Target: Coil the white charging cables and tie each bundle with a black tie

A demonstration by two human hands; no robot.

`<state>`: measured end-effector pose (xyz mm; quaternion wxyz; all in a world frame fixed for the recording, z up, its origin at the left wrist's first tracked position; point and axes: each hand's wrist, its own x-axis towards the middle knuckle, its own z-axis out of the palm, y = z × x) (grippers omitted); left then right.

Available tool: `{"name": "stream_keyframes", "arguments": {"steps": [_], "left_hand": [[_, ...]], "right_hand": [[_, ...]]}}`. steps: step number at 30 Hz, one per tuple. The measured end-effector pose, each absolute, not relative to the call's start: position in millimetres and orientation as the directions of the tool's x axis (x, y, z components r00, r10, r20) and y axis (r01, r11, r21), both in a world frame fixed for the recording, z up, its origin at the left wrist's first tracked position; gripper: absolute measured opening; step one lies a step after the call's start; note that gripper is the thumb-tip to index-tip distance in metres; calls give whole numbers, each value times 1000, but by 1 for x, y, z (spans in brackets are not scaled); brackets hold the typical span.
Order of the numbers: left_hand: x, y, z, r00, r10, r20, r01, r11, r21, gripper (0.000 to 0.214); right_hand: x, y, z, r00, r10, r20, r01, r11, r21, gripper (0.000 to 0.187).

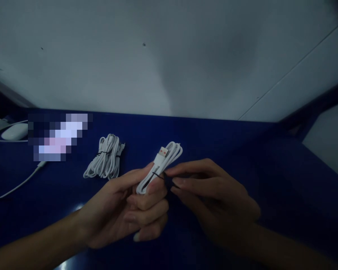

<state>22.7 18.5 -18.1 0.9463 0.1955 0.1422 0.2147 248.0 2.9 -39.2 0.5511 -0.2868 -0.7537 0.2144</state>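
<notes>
A white USB cable [173, 152], coiled into a small bundle, is pinched between the thumb and fingers of my left hand [126, 206]. Its USB-A plug [162, 152] faces up, with orange inside the metal shell. Across the coil runs a thin black twist tie [158, 175]. My right hand [222, 193] is closed at the right side of the coil, its fingertips pinching the tie; the tie's ends are hard to see in the shadow. Left of the held coil, several similar white cable bundles [105, 159], bound with black ties, lie together on the table.
The blue table [284, 187] meets a pale grey wall panel [101, 67] at the back. On the left lie a blurred-out bright device [59, 138], a white cable [22, 185] leading to it, and a white rounded object [15, 132] like a mouse.
</notes>
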Motion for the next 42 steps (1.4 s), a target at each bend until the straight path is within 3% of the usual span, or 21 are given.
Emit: {"name": "stream_keyframes", "arguments": {"steps": [9, 15, 29, 37, 42], "left_hand": [[29, 17, -19, 818, 530, -224, -372, 783, 498, 54], [26, 17, -22, 818, 534, -213, -374, 775, 509, 45], [28, 18, -20, 774, 575, -264, -350, 737, 578, 46], [29, 19, -24, 748, 624, -225, -317, 634, 705, 42], [32, 22, -25, 689, 683, -244, -259, 546, 797, 38]], "right_hand": [[241, 5, -38, -165, 670, 724, 286, 735, -615, 22], [240, 7, -37, -218, 631, 745, 307, 769, -561, 18], [245, 11, -34, -261, 617, 742, 317, 781, -538, 10], [241, 12, -38, -201, 678, 707, 238, 734, -636, 12], [239, 8, -43, -83, 810, 581, 174, 586, -791, 27]]}}
